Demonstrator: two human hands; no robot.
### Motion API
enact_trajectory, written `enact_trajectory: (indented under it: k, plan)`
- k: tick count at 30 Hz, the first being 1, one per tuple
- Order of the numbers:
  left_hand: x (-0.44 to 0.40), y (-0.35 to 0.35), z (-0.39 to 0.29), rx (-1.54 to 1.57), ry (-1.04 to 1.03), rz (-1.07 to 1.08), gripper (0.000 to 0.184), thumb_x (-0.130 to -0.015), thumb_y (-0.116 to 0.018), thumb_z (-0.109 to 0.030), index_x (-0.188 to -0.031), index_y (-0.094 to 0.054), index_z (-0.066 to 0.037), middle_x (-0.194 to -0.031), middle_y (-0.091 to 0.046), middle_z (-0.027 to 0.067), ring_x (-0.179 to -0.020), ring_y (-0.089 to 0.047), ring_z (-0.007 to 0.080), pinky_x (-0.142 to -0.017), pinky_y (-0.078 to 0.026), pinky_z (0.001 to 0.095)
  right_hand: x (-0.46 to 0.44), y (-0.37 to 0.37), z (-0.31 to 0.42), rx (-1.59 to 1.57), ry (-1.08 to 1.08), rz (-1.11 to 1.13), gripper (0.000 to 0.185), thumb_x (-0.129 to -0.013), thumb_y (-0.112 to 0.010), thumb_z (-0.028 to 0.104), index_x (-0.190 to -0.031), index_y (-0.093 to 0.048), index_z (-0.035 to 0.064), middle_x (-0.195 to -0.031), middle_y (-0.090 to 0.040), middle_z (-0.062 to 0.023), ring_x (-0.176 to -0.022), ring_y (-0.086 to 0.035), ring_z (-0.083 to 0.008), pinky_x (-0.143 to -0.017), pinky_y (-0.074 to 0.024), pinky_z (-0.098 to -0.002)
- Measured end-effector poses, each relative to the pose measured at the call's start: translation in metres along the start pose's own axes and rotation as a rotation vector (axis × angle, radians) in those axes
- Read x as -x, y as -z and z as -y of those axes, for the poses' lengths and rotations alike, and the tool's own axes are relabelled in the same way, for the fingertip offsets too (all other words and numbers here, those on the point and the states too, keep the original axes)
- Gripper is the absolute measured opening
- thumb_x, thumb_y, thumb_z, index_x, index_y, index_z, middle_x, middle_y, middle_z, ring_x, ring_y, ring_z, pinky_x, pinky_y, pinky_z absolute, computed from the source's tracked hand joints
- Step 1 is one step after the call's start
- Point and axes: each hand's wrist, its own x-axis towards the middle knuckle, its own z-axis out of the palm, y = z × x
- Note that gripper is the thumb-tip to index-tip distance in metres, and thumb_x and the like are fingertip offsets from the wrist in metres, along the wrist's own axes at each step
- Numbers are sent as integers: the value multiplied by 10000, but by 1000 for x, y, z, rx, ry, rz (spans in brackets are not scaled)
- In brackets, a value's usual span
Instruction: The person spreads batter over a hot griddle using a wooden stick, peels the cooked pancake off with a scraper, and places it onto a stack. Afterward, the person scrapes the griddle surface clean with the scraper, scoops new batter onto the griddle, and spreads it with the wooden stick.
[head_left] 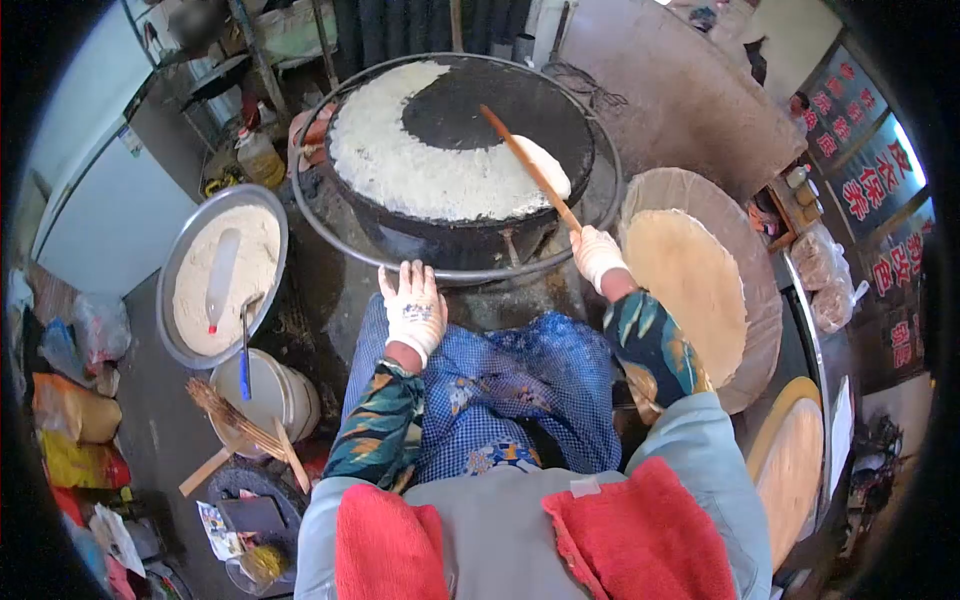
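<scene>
My right hand (597, 255), in a white work glove, is closed around the end of a long wooden batter spreader (530, 165). The spreader lies slantwise over the right side of a round black griddle (465, 105). Pale batter (400, 165) covers the griddle's left and front in a crescent, thicker beside the spreader; the dark surface shows at the back and middle. A metal ring (480, 275) surrounds the griddle. Also gloved, my left hand (413, 315) has its fingers stretched out, the tips at the ring's front edge, with nothing held.
At left, a metal basin (172, 335) holds batter, a clear bottle (222, 280) and a blue-handled ladle (245, 365). A white bucket (295, 400) stands below it, near a brush (235, 415). Thin round pancakes (690, 290) lie on a lined tray (765, 300) at right, near a wooden board (790, 465).
</scene>
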Motion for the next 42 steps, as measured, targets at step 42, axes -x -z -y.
enact_trajectory:
  k: [42]
  plan:
    - [5, 2, -20, 31, -63, -8, 581, -808, -592, -263, -1314, -502, 8, -1405, -468, 163, -1346, -385, 323, -1139, -109, 617, 9, -17, -4, 133, 187, 11, 377, -969, -443, 396, -905, -580, 51, -835, -652, -275, -831, -632, -460, -764, -494, -544]
